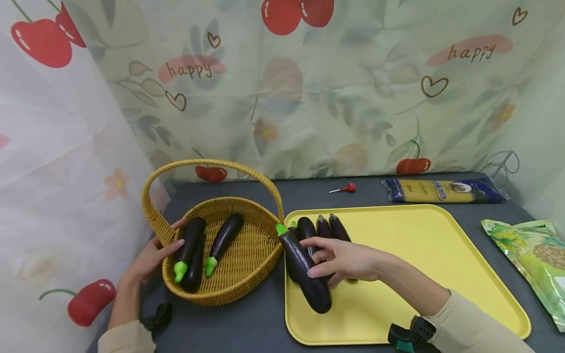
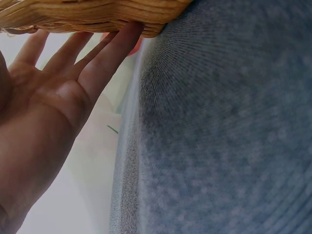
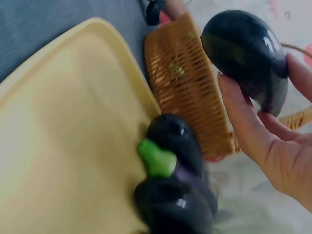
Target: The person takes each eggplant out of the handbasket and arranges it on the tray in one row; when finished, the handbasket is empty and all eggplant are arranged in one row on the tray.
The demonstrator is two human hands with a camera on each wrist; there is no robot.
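My right hand point(image 1: 348, 260) grips a dark purple eggplant point(image 1: 304, 269) between thumb and fingers. In the right wrist view the held eggplant point(image 3: 246, 53) is up above the tray, its rounded end toward the camera. Its bright green stem end points at the basket's right rim. My left hand point(image 1: 150, 257) holds the wicker basket point(image 1: 260, 277) at its left side, thumb over the rim by the handle's base, fingers outside against the weave. Inside the basket lie three eggplants: two side by side at the left, and a single eggplant point(image 1: 226, 240) in the middle.
Several more eggplants point(image 1: 339, 228) lie at the left end of the yellow tray point(image 1: 423, 294), partly hidden by my right hand. Behind the tray are a red lollipop point(image 1: 350, 188) and a pasta pack point(image 1: 446, 191). A green bag point(image 1: 534, 264) lies at the right.
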